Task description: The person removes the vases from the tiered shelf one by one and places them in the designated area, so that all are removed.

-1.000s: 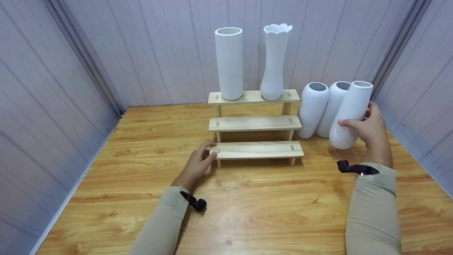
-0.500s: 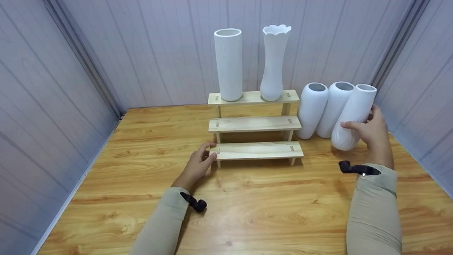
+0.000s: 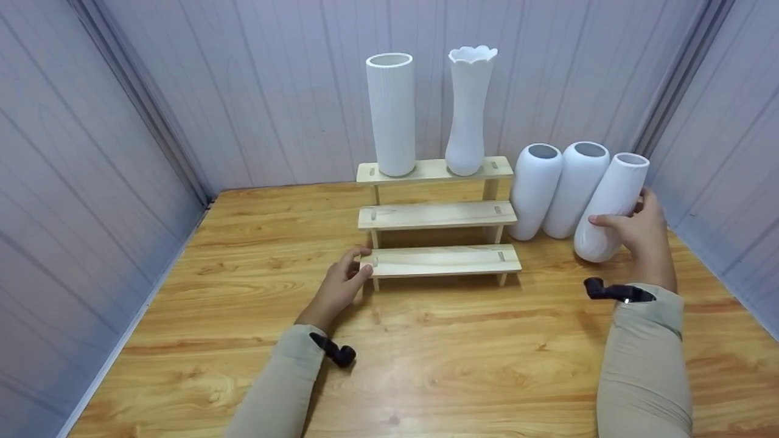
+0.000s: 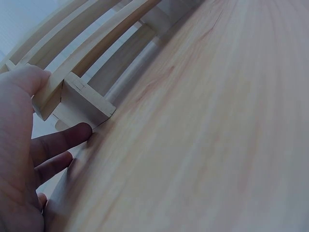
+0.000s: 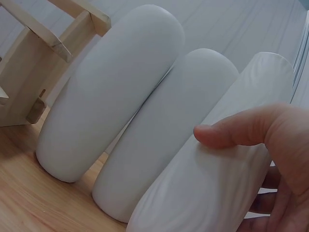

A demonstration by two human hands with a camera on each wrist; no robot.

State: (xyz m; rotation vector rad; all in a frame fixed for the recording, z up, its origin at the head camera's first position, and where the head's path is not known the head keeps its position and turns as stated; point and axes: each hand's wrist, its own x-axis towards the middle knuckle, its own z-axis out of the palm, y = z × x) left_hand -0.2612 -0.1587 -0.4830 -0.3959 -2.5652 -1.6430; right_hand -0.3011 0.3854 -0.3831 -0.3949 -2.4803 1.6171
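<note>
My right hand [image 3: 639, 234] holds a slim white vase [image 3: 613, 204] with wavy relief lines, its thumb across the front and fingers behind. This vase tilts to the right, close over the table, beside two smooth white vases [image 3: 535, 191] that stand together. At the left end of the lowest step of a three-step wooden display stand [image 3: 441, 260], my left hand [image 3: 336, 286] grips the board's corner. In the left wrist view its thumb [image 4: 35, 77] lies on the board, with the other fingers near the stand's leg.
On the top step stand a ribbed cylindrical white vase [image 3: 392, 115] and a white vase with a scalloped rim [image 3: 468, 115]. Panelled walls [image 3: 274, 91] enclose the wood-grain table [image 3: 426, 365] at the back and both sides.
The vase in my right hand has moved slightly right and down, away from the two smooth vases. My left hand stays at the stand; the head view shifts slightly.
</note>
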